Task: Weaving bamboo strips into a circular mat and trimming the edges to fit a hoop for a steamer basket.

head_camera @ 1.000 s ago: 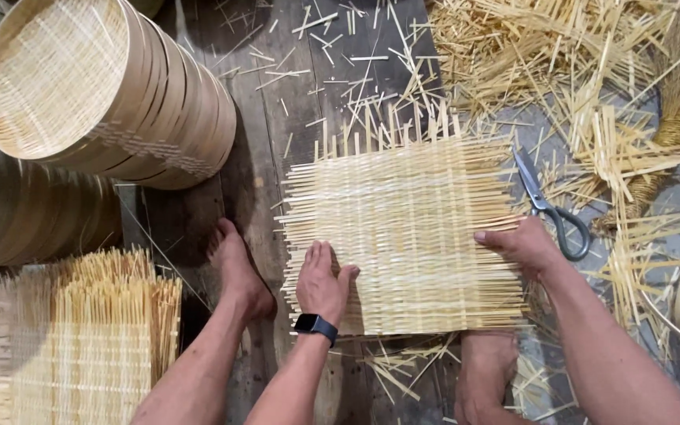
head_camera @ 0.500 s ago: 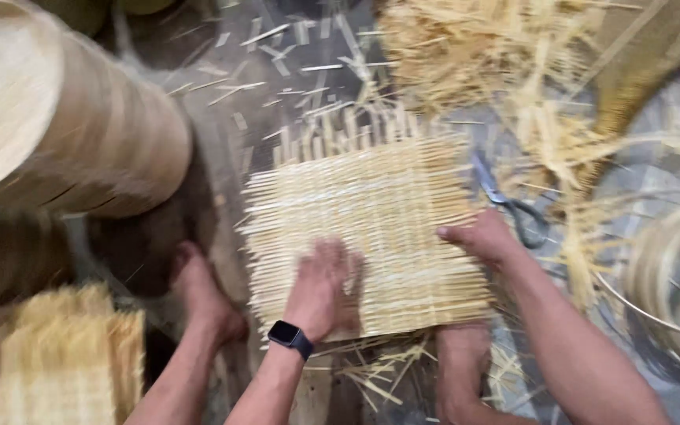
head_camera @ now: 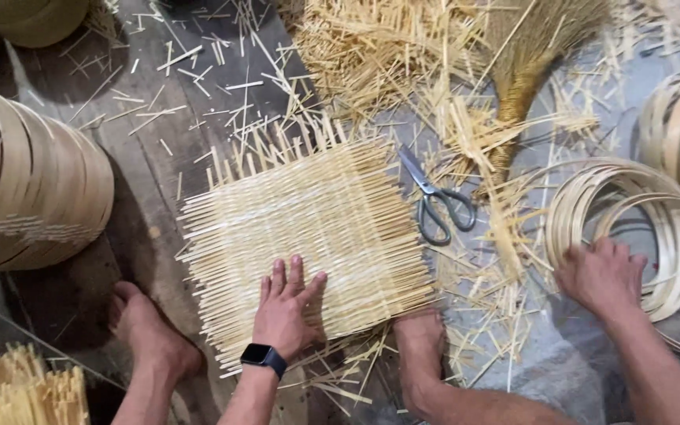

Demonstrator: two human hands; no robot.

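Bamboo mat [head_camera: 308, 236] under flat, open left hand [head_camera: 286, 308]; right hand [head_camera: 601, 275] grasping bamboo hoops [head_camera: 655, 228] well apart.

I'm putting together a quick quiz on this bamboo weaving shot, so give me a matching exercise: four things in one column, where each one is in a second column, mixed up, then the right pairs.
Things:
1. left hand
2. right hand
3. scissors
4. stack of round bamboo frames

Places:
A. lying on the floor just right of the woven mat
B. on its side at the left edge of the view
C. pressed flat on the mat's near edge
D. on the bundle of thin bamboo hoops

Pairs: 1-C, 2-D, 3-A, 4-B
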